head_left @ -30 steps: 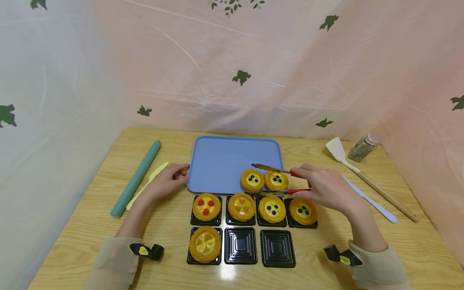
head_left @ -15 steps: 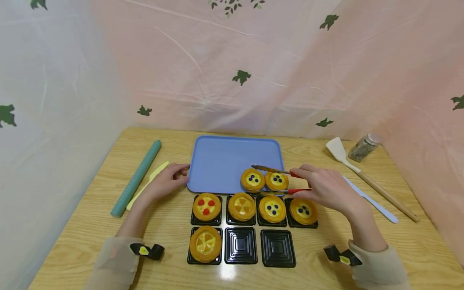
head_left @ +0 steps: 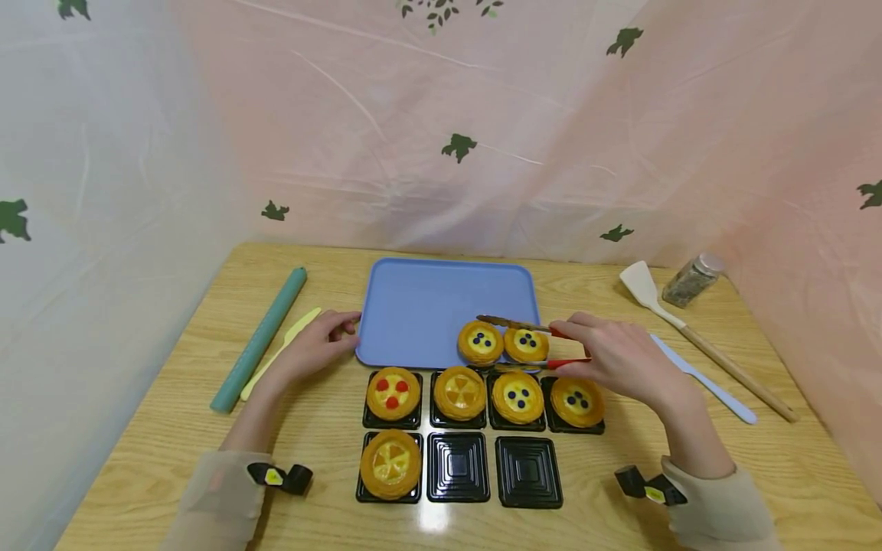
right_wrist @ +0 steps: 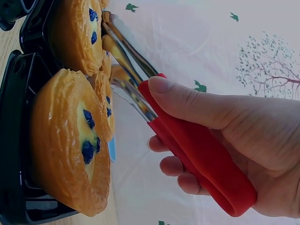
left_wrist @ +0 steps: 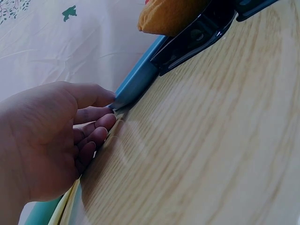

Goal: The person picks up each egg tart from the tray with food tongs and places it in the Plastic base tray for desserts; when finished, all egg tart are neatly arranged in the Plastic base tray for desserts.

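Wooden table [head_left: 779, 467], pale curtain behind it. Blue tray [head_left: 427, 306] at centre back; its near right corner carries two tarts side by side. Left hand [head_left: 313, 348] rests on the table at the tray's left edge, fingers loosely curled with tips touching the rim, holding nothing. Right hand [head_left: 620, 360] grips red-handled tongs [head_left: 534, 344], thumb over the upper arm, fingers under the lower. Tongs' long axis runs right to left, away from the hand; the metal arms straddle the right tart [head_left: 526, 343], one behind it, one in front. Cannot tell whether the tips press the crust or only bracket it. This tart lies just left of the right hand, well apart from the left hand; right hand is plainly nearer. Tart: round, golden ridged crust, yellow filling, dark berries on top; sits flat beside the left tart [head_left: 480, 342], apparently touching it. In front of the tray, black cups [head_left: 458, 467] in two rows: four filled at the back, one filled and two bare in front. Elsewhere: green roller [head_left: 258, 339], white spatula [head_left: 661, 306], jar [head_left: 692, 279].
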{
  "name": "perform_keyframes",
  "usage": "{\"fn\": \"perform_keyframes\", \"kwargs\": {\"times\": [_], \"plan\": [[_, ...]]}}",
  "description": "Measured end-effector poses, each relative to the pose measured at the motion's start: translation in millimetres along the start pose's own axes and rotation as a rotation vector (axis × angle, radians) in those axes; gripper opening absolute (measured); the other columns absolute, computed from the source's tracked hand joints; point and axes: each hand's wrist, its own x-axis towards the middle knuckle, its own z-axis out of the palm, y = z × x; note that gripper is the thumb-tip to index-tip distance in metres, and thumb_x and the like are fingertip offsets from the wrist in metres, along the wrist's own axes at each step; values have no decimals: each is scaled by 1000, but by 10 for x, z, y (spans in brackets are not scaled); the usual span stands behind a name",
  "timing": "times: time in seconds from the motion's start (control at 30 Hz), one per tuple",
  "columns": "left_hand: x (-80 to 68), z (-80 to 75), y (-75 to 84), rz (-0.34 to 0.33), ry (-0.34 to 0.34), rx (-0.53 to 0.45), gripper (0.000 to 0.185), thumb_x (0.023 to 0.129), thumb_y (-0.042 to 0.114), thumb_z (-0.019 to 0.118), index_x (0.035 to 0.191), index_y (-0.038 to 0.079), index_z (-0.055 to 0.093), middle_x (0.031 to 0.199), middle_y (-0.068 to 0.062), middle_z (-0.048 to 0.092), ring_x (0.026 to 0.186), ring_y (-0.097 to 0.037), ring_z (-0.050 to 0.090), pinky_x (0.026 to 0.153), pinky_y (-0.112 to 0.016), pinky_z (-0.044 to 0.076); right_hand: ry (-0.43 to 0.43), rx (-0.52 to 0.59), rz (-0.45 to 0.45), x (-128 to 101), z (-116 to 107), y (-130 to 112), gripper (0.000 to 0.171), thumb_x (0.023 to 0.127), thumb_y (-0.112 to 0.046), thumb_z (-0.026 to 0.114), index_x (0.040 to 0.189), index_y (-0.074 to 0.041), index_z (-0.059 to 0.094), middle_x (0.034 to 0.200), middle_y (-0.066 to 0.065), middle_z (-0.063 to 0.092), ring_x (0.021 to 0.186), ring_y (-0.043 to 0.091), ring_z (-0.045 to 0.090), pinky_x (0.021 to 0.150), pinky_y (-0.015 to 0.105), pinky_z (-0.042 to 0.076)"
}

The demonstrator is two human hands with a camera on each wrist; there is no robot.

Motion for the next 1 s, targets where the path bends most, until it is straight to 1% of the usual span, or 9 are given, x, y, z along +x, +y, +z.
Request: {"fn": "perform_keyframes", "kwargs": {"times": [0.57, 0.77, 1.0], "plan": [[-7, 6, 2, -7, 5, 3, 51, 101, 20, 64, 146, -1, 55, 110, -13, 61, 93, -20, 52, 82, -32, 42, 8, 2, -11, -4, 7, -11, 57, 84, -43, 82, 132, -15, 69, 117, 3, 72, 69, 7, 55, 56, 23, 39], [-2, 11, -3, -14, 3, -1, 50, 101, 20, 64, 146, -1, 55, 111, -13, 62, 93, -20, 52, 84, -33, 43, 11, -5, -17, 2, 11, -11, 56, 84, -43, 83, 131, -16, 70, 115, 2, 72, 67, 7, 53, 54, 23, 37], [-2, 10, -17, -1, 3, 5, 51, 100, 19, 64, 145, -2, 55, 111, -13, 63, 93, -19, 52, 83, -33, 43, 3, -7, -10, 5, 2, -10, 56, 84, -43, 82, 131, -16, 70, 116, 3, 72, 67, 7, 53, 53, 23, 36]]}}
